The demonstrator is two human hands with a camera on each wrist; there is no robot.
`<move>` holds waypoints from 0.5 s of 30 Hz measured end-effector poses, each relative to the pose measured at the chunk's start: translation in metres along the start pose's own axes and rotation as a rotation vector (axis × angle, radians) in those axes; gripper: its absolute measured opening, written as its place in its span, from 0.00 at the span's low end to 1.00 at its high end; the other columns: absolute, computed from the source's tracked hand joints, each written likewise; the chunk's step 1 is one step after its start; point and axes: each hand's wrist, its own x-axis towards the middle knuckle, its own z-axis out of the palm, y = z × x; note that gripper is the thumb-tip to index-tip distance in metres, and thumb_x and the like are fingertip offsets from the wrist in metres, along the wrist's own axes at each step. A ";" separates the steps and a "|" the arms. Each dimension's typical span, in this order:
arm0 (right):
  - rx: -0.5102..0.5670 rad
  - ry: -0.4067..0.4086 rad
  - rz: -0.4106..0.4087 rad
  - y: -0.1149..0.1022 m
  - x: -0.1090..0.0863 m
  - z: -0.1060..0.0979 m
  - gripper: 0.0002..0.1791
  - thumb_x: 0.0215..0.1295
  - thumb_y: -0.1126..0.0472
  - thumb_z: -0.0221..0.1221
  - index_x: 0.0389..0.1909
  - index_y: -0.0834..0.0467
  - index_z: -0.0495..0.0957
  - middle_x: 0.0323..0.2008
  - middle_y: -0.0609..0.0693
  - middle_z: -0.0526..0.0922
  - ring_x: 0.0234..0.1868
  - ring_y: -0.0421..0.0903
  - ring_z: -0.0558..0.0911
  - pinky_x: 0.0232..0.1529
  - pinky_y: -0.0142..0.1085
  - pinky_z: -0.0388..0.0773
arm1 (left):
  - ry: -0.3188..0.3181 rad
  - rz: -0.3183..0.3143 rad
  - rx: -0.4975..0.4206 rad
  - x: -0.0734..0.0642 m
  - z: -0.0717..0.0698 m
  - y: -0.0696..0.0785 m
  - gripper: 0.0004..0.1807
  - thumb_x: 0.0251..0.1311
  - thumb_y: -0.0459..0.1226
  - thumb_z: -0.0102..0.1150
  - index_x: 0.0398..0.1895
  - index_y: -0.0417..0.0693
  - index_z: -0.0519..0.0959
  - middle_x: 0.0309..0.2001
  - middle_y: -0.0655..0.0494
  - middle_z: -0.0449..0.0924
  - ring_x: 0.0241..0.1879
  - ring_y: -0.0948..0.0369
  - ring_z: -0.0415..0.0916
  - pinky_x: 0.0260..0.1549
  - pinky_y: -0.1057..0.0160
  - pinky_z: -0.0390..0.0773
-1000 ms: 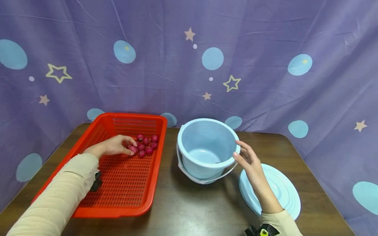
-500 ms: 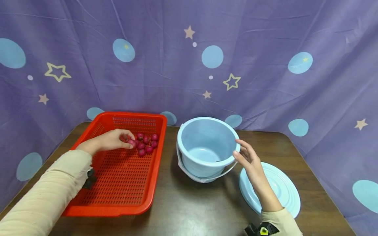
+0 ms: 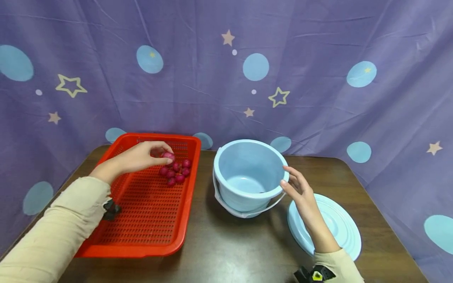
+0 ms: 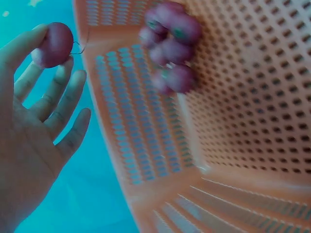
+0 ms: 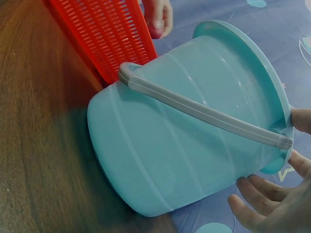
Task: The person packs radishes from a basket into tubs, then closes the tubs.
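Note:
My left hand (image 3: 139, 158) pinches a round red radish (image 3: 168, 156) between thumb and fingers, above the far part of a red plastic basket (image 3: 131, 251). In the left wrist view a thin root trails from this radish (image 4: 57, 43), and the other fingers are spread. Several more radishes (image 3: 180, 179) lie clustered at the basket's far right. My right hand (image 3: 303, 198) holds the rim of a light blue bucket (image 3: 244, 201) at its right side, thumb and index finger at the rim, other fingers by the outer wall. A small dark spot shows inside the bucket, too little to identify.
A light blue round lid (image 3: 336, 224) lies on the wooden table (image 3: 219, 251), partly under the right forearm. The bucket's handle (image 3: 226, 208) hangs down its near side. Behind the table hangs a purple curtain (image 3: 198, 78) with stars and dots.
My left hand has picked a radish from the cluster and lifted it up and slightly right. The right hand stays on the bucket's rim.

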 end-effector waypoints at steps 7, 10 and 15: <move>-0.003 0.002 -0.007 0.001 0.000 0.000 0.27 0.74 0.58 0.55 0.71 0.54 0.64 0.61 0.60 0.73 0.60 0.46 0.72 0.55 0.27 0.69 | 0.100 0.048 0.004 0.004 -0.008 0.034 0.17 0.63 0.55 0.63 0.48 0.58 0.81 0.41 0.58 0.81 0.41 0.59 0.76 0.46 0.54 0.71; -0.007 0.002 -0.019 0.002 0.000 -0.001 0.27 0.74 0.58 0.55 0.71 0.54 0.64 0.60 0.60 0.73 0.58 0.42 0.74 0.55 0.28 0.69 | 0.132 0.075 -0.016 0.005 -0.009 0.047 0.15 0.62 0.53 0.64 0.47 0.59 0.81 0.40 0.60 0.82 0.42 0.60 0.76 0.46 0.55 0.71; -0.009 0.004 -0.017 0.002 0.000 -0.001 0.27 0.74 0.58 0.55 0.71 0.54 0.64 0.61 0.61 0.73 0.59 0.43 0.73 0.55 0.27 0.69 | 0.136 0.100 -0.014 0.008 -0.005 0.064 0.15 0.61 0.53 0.66 0.47 0.61 0.81 0.41 0.62 0.83 0.43 0.62 0.77 0.48 0.54 0.72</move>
